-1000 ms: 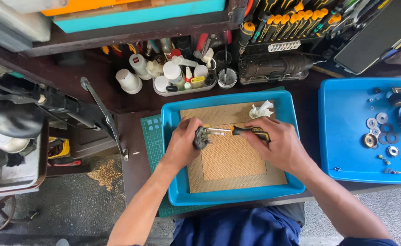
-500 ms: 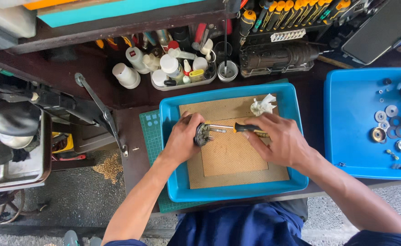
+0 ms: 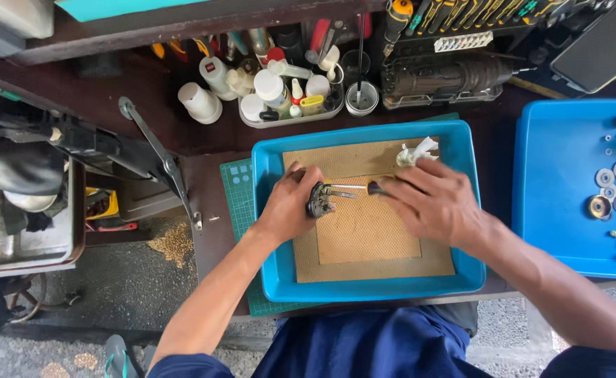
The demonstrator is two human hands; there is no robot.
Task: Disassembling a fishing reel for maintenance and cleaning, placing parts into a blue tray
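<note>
Dark wood bench (image 3: 147,133) fills the upper frame, crowded along its back edge with bottles and tools. At centre a blue tray (image 3: 266,231) lined with cardboard leaves open room below the hands. Left hand (image 3: 288,204) has its grip clenched on a small dark metal part (image 3: 320,200); right hand (image 3: 437,199) grasps a screwdriver (image 3: 357,187) touching that part.

There is a single view, from a camera worn on the person's head. It looks almost straight down onto the workbench (image 3: 203,203) from above, at roughly arm's length. The far edge of the bench with its tool rack (image 3: 462,28) runs along the top of the frame; the person's lap sits at the bottom. A blue tray (image 3: 269,210) lies at the centre, with both forearms reaching up into it. A second tray (image 3: 553,210) is cut off at the right edge.
</note>
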